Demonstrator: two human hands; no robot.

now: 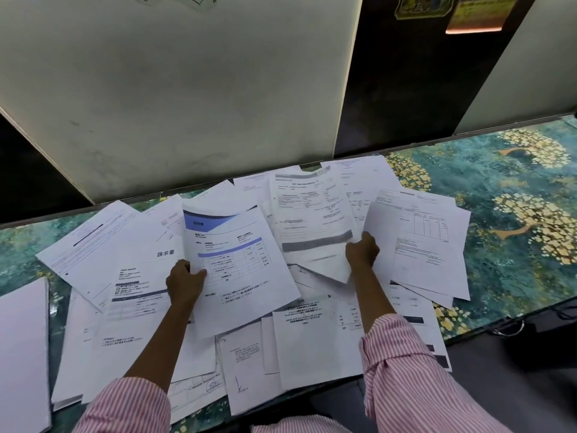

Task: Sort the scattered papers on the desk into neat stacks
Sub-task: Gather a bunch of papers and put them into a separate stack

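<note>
One heading reads clearly: 請求書, in large characters on a white sheet (pixel 146 264) toward the tabletop's (pixel 515 170) left half. Print on the other papers (pixel 312 214) (the blue-banded sheet (pixel 231 245) included) is too blurred to read.

One wide-angle camera, worn on the person's head, looks forward and steeply down at the surface (pixel 515 182) from close above. The left hand (pixel 184 284) and right hand (pixel 362 253) sit mid-view among the papers (pixel 312 345), striped sleeves (pixel 415 385) enter from the bottom edge, and wall panels (pixel 187 89) fill the upper half.
</note>
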